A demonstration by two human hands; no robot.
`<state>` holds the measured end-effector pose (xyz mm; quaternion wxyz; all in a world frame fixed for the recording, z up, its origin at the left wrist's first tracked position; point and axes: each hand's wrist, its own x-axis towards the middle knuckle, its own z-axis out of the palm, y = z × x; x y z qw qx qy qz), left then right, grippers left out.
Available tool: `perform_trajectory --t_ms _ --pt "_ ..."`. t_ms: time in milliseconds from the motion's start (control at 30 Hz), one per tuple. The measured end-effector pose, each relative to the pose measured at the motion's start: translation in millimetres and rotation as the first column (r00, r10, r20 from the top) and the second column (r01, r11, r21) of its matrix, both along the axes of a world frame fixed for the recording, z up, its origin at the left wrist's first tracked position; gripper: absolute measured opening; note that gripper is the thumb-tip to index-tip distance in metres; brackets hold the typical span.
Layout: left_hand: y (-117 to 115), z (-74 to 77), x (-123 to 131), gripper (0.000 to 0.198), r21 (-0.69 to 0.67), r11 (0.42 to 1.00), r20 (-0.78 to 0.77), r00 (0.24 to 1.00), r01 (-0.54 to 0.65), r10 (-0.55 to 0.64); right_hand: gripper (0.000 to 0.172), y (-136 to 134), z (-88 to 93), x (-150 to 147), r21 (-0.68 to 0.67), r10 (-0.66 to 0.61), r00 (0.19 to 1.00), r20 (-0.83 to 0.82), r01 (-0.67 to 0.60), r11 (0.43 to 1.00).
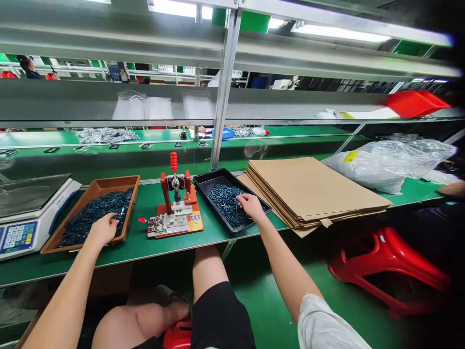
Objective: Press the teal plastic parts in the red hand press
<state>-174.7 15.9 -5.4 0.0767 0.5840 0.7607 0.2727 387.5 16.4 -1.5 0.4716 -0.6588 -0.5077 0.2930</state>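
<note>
Running off the bottom of the view, both forearms are being cut short. The left hand (102, 230) is hovering at the right side of a brown tray (131, 209) and hiding some dark flat parts (92, 215); its fingers are curling close together, but I cannot tell whether they are gripping one. The right hand (250, 206) is covering part of the small dark pins (225, 198) lying in a black tray (205, 182), thumb and forefinger nearly meeting; I cannot tell whether anything is sitting between them. At the left, a scale (22, 237) is being cropped, its keypad showing legends too small to read. A red-handled clamp fixture (175, 208) is standing between the trays, bearing an unreadable yellow label. Bare tabletop (140, 248) is showing between it and the brown tray, while the black tray is reaching the front edge. Cardboard sheets (319, 189) are overhanging that edge. Beyond, a plastic bag (381, 160) is bulging.
</note>
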Motion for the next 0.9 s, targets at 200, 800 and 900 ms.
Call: perform_trajectory --t_ms 200,800,900 --pt "17.2 -3.0 -18.3 0.057 -0.110 0.990 -0.177 0.979 0.083 -0.102 0.051 -27.0 14.1 -38.6 0.097 0.194 0.960 -0.200 -0.178 0.979" --pt "-23.7 38.6 4.8 0.030 0.099 0.992 0.642 0.766 -0.079 -0.004 0.053 -48.6 -51.9 -154.2 0.143 0.326 0.879 -0.349 -0.293 0.945" --pt "-46.4 45.9 34.2 0.026 0.101 0.990 0.751 0.661 -0.102 -0.009 0.054 -56.3 -55.9 -147.0 0.096 0.341 0.872 -0.351 -0.328 0.940"
